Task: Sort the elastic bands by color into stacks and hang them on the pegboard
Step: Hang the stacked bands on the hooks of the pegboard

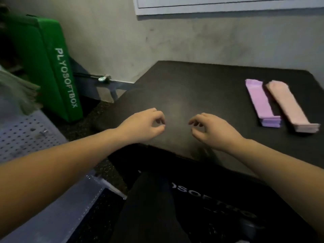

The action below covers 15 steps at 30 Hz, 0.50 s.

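Two flat stacks of elastic bands lie side by side at the right of the black box top point(192, 88): a purple stack point(261, 102) and, right of it, a pale pink stack point(289, 106). My left hand point(145, 125) and my right hand point(212, 130) hover over the middle of the box top, facing each other, fingers loosely curled and holding nothing. Both hands are well left of the stacks. A grey pegboard point(26, 134) lies low at the left, with something greenish-grey and blurred above it.
A green plyo soft box point(52, 67) leans against the wall at the left. A grey metal frame point(112, 83) runs along the wall base. A white panel point(228, 6) hangs on the wall above. My dark-clothed leg point(149, 207) is below the box edge.
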{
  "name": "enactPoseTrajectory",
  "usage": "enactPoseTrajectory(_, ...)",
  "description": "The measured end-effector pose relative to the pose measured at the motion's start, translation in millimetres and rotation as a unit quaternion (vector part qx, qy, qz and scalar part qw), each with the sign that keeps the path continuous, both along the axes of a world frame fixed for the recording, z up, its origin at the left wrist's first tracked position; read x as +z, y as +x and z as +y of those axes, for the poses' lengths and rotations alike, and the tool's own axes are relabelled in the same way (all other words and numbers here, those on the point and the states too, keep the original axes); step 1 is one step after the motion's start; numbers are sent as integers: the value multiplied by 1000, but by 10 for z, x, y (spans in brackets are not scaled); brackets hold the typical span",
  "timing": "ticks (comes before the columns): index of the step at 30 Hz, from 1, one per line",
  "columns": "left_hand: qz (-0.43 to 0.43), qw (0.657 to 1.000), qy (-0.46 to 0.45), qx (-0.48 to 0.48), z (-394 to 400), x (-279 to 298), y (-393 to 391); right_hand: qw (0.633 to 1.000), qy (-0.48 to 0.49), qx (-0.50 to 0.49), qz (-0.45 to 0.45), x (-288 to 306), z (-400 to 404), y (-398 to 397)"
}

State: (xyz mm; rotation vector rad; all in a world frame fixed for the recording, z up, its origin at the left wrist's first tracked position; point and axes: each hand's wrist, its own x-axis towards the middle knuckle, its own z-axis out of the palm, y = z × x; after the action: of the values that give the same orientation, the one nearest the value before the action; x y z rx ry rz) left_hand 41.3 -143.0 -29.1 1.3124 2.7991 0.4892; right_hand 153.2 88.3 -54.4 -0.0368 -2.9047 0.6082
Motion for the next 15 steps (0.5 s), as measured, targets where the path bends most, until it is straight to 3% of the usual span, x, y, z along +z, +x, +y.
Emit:
enactPoseTrajectory(6,-69,995,14,-69,1586,-111,-77,986,-23,-164,14,-105,1193,344)
enactPoseTrajectory(15,-167,983,63,-33,3324,-331,-563,954,-6,-299,29,-453,2121,362)
